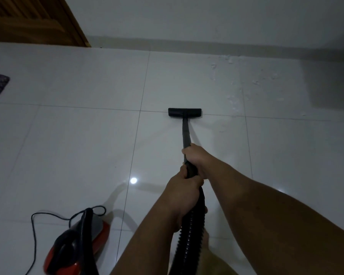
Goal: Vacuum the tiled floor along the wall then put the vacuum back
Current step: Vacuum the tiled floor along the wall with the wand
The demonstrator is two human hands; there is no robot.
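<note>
Dim room, seen over my remote feed: the person's two forearms are bare along all of their visible length, from the near edge and the right edge of the frame out to the wrists. The left hand (184, 187) and the right hand (196, 158) are bare as well. A bare foot (206, 238) shows partly on the near side. I cannot tell whether the tan patch at the near edge is cloth or leg.
</note>
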